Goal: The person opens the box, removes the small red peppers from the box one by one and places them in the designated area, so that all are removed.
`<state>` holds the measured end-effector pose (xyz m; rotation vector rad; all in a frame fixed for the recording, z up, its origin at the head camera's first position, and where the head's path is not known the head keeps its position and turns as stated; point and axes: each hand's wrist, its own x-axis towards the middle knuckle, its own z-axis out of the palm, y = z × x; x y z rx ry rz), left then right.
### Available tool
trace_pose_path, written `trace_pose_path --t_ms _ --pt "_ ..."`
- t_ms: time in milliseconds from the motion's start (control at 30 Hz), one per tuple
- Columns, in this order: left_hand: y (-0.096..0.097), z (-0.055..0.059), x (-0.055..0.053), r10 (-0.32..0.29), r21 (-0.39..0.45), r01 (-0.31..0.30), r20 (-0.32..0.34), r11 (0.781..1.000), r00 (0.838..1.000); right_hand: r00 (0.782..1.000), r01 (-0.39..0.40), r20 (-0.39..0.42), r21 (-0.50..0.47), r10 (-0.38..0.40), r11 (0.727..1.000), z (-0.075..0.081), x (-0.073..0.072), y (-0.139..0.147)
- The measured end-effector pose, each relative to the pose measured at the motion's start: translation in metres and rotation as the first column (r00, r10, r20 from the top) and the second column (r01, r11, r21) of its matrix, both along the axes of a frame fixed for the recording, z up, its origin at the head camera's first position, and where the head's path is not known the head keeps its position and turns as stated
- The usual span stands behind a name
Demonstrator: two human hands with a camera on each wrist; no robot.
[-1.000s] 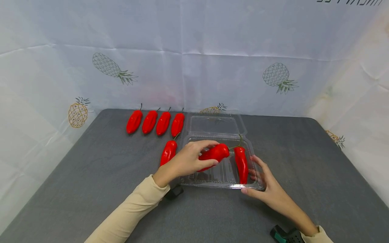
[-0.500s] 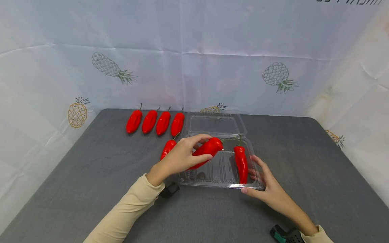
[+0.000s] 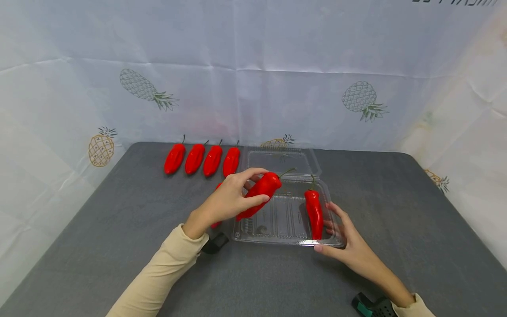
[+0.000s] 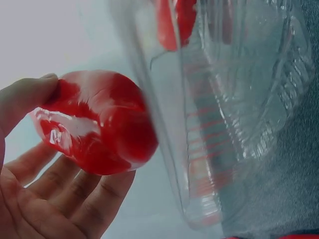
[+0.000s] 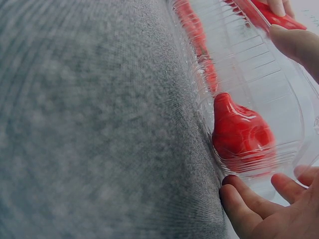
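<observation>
My left hand (image 3: 227, 198) holds a red chili pepper (image 3: 263, 187) by its body, thumb on one side and fingers on the other. The pepper is tilted, its green stem pointing up and right, above the left part of an open clear plastic clamshell container (image 3: 277, 240). In the left wrist view this pepper (image 4: 99, 122) appears beside the container's wall. Another red pepper (image 3: 314, 215) lies inside the container along its right side. My right hand (image 3: 352, 246) grips the container's front right corner, thumb at the front edge and fingers along the right wall.
Several red peppers (image 3: 194, 159) lie in a row at the back left of the grey table (image 3: 119, 246). One more pepper (image 3: 216, 224) is mostly hidden behind my left hand. The container's lid (image 3: 277, 162) lies folded back toward the pineapple-print cloth (image 3: 237, 88).
My left hand has moved left and slightly away from me with the pepper, from beside the other pepper to above the container's left part. The right hand and container have stayed put.
</observation>
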<state>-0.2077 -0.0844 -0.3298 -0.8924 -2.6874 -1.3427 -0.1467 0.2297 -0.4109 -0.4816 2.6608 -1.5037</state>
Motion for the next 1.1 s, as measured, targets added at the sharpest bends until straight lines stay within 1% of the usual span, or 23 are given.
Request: trace_pose_path --t_ms 167,300,467,733,900,1000,1100 --pt "-0.004 0.002 -0.002 0.000 -0.018 0.000 0.031 1.000 1.000 1.000 0.004 0.006 -0.002 -0.004 1.000 0.000 0.000 0.000" --pt "-0.009 0.004 -0.004 0.017 -0.032 -0.015 0.054 0.999 0.998 1.000 -0.002 -0.002 -0.012 0.002 1.000 -0.001 0.000 0.000" --pt "-0.018 0.008 -0.005 0.057 -0.050 -0.054 0.053 0.997 0.997 1.000 -0.007 -0.006 -0.018 0.007 1.000 -0.001 0.000 0.001" --pt "-0.033 0.016 -0.006 0.113 -0.069 -0.112 0.020 0.991 0.993 1.000 -0.009 -0.008 -0.015 0.009 1.000 -0.002 0.000 0.001" --pt "-0.041 0.020 -0.006 0.145 -0.082 -0.140 0.051 0.987 0.988 1.000 -0.006 -0.015 -0.005 0.006 1.000 -0.002 0.000 0.001" --pt "-0.045 0.022 -0.008 0.175 -0.114 -0.167 0.066 0.979 0.982 1.000 -0.008 -0.019 -0.008 0.008 1.000 -0.002 0.000 0.001" --pt "-0.050 0.022 -0.010 0.190 -0.143 -0.178 0.078 0.974 0.979 1.000 -0.013 -0.025 -0.014 0.012 1.000 -0.002 0.000 0.001"
